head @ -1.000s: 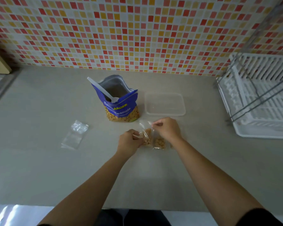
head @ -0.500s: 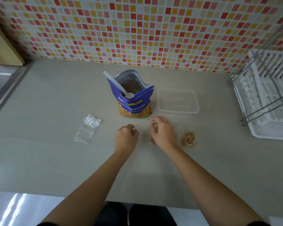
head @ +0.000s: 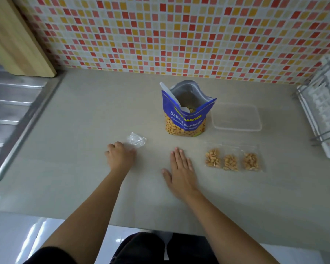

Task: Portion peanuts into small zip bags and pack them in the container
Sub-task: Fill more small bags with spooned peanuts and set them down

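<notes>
Now left hand (head: 120,157) shifted onto empty zip bags (head: 137,140), right hand (head: 181,169) flat

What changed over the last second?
Both hands let go of one of the filled zip bags, now three in a row. The left hand reached left onto the empty zip bags, grip unclear; the right hand lies flat on the counter. The peanut bag, scoop and container stayed put.

Grey bench (head: 80,121) lies open leftward to the steel sink drainboard (head: 11,111). My left grip (head: 120,157) curls on crumpled clear empty zip bags (head: 137,140); between it and my flat right grip (head: 181,168) a lane stops at the upright blue peanut bag (head: 185,115). Rightward it's tight: three small filled zip bags (head: 231,160), clear rectangular plastic container (head: 236,119) behind, white dish rack (head: 324,115) beyond.
</notes>
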{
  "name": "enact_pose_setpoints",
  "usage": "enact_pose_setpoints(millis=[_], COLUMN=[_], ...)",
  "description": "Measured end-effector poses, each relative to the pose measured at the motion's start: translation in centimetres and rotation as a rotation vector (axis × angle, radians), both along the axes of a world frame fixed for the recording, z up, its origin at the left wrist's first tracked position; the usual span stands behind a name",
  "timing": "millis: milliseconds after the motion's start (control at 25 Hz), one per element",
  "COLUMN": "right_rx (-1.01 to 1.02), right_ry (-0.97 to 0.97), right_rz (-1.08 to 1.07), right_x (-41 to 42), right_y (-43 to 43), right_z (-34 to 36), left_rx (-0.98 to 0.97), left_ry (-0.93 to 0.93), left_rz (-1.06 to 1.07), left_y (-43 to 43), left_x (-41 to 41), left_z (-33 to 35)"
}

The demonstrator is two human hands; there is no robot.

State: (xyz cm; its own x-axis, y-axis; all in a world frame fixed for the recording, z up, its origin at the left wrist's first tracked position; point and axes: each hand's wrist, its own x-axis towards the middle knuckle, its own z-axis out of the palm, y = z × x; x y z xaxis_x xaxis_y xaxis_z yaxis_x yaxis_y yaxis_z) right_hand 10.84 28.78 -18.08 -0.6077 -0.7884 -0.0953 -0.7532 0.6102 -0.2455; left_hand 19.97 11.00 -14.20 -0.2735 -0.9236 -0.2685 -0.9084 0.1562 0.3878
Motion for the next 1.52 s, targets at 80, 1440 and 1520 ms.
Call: enact_pose_setpoints(millis=[80,1440,1520], right_rx=[0.014,-1.004,-0.998], right_ry=[0.034,-1.236,-1.288], right_rz=[0.003,-0.544,-0.52], right_x=[0.1,-1.1,-1.3], right_y=[-0.1,0.2,0.4], right_z=[-0.1,11.4,11.5], left_rx=[0.141,1.418,1.477], left_ry=[0.162,1.185,1.226], left_rz=[0.115,-0.102,-0.035], left_y=[-0.7,4.2,4.3], left_x=[0.1,-0.3,-0.3], left_z=[0.3,10.3,9.8])
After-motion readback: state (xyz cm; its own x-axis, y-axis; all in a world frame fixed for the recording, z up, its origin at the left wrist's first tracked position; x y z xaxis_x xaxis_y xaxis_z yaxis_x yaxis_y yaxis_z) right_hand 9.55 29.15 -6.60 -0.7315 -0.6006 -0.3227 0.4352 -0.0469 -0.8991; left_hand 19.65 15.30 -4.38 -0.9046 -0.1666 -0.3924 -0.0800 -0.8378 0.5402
